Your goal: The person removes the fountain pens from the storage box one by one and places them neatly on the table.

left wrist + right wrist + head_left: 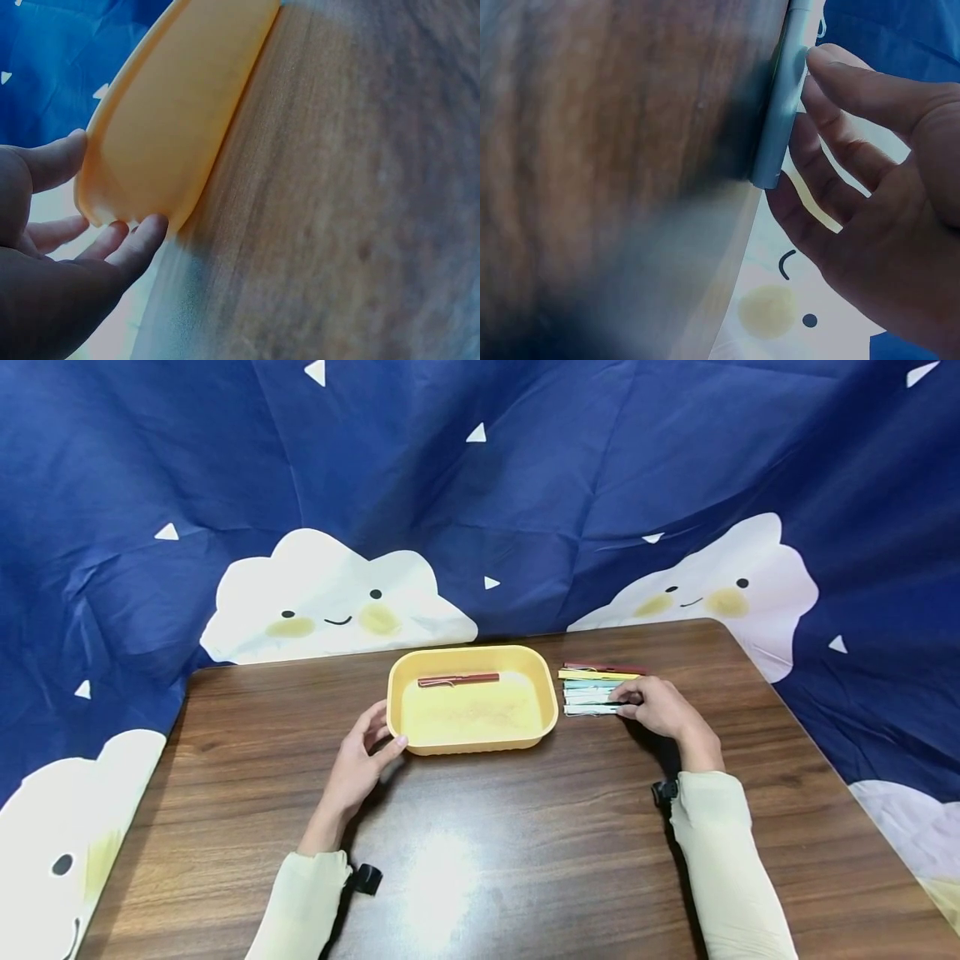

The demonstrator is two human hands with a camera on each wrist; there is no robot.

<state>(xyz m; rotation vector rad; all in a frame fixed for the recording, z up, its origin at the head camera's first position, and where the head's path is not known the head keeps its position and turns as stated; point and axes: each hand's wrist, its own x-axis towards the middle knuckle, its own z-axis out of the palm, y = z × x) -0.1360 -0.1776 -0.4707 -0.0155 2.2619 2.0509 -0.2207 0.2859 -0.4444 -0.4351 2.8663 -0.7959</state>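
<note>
A yellow plastic basin (pixel 472 743) stands on the table with one dark red pen (pixel 457 680) lying in it. My left hand (pixel 360 756) holds the basin's left end, thumb and fingers curled round its wall, as the left wrist view also shows. To the right of the basin, several pens lie side by side: a dark red pen (pixel 596 666), a yellow pen (pixel 585 675) and pale blue-green ones behind and under my fingertips. My right hand (pixel 660 708) pinches the right end of a pale blue pen (pixel 784 112) at the near side of the row.
The brown wood-grain table (pixel 540 843) has its back edge against a dark blue cloth (pixel 525 485) printed with white clouds. Both wrists carry a small black device, one of them the right wrist band (pixel 664 792).
</note>
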